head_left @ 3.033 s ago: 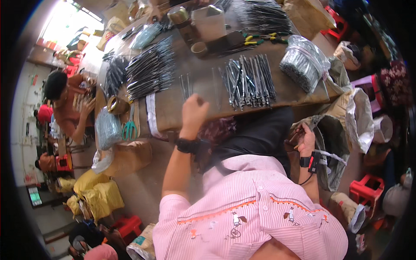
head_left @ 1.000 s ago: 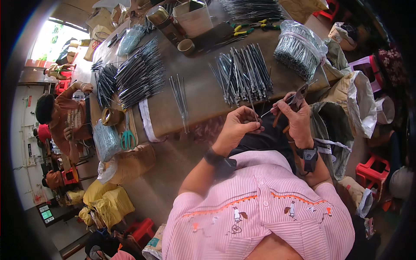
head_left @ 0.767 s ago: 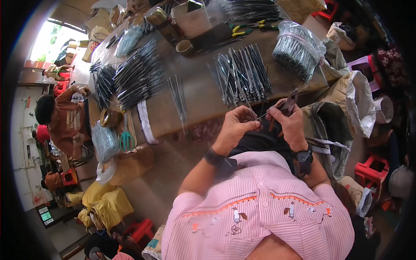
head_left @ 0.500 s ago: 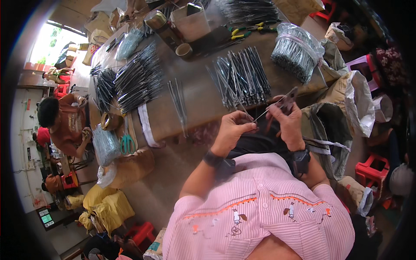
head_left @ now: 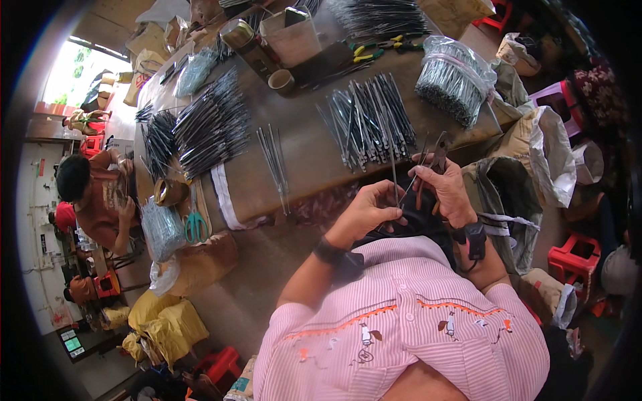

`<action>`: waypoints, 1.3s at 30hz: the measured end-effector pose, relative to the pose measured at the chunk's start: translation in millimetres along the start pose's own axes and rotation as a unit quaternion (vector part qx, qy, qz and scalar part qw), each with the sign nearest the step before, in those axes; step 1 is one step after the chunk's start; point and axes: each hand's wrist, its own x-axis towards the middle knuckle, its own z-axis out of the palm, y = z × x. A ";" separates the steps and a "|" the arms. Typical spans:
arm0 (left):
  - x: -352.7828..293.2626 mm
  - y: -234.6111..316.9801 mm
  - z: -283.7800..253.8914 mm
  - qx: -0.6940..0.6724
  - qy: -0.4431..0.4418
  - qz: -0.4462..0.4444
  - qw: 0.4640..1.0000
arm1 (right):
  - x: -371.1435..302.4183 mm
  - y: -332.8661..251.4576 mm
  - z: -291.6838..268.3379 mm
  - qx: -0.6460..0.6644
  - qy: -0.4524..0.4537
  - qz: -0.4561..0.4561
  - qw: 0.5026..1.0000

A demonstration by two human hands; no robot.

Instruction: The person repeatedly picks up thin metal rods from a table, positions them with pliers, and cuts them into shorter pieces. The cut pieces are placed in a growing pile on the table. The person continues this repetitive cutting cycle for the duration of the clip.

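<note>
My left hand (head_left: 372, 211) pinches a thin grey metal-looking strip (head_left: 393, 164) between thumb and fingers, and it points up toward the table edge. My right hand (head_left: 444, 189) is closed around a pair of pliers (head_left: 439, 158), jaws upward, close to the left hand. A thin wire-like piece (head_left: 420, 167) shows beside those fingers; whether the pliers grip it I cannot tell. Just beyond both hands lies a spread pile of similar strips (head_left: 374, 120) on the table (head_left: 307, 147). A few loose strips (head_left: 273, 164) lie to its left.
Larger strip bundles (head_left: 212, 120) cover the table's left part. A plastic-wrapped bundle (head_left: 455, 80) stands at the right. Yellow-handled pliers (head_left: 368, 52), a flask (head_left: 244, 40) and a cup (head_left: 281, 81) sit farther back. Teal scissors (head_left: 196, 226) are at left, near a seated person (head_left: 100, 194). Open sacks (head_left: 508, 194) stand right.
The strip in my left hand has swung from slanting left to nearly upright. My right hand has turned the pliers more upright. At the left, the other person's hands have shifted.
</note>
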 end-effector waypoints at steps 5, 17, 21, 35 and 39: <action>0.9 -2.6 7.1 -0.103 -0.006 0.048 0.994 | 2.1 2.9 2.2 0.013 -0.008 -0.004 1.000; 17.6 -17.3 0.3 -0.148 0.109 0.029 0.983 | -5.0 4.7 5.2 -0.069 0.010 -0.025 0.997; 14.4 -9.0 -2.1 -0.094 0.137 0.076 0.983 | -0.2 10.9 -8.3 0.230 0.047 0.109 0.966; 15.3 -5.6 7.3 0.246 0.239 0.274 0.899 | -26.1 24.6 -23.9 -0.210 -0.154 0.064 0.964; 16.0 -3.2 7.0 0.260 0.256 0.278 0.889 | -23.8 14.1 -23.0 -0.380 -0.134 -0.048 0.914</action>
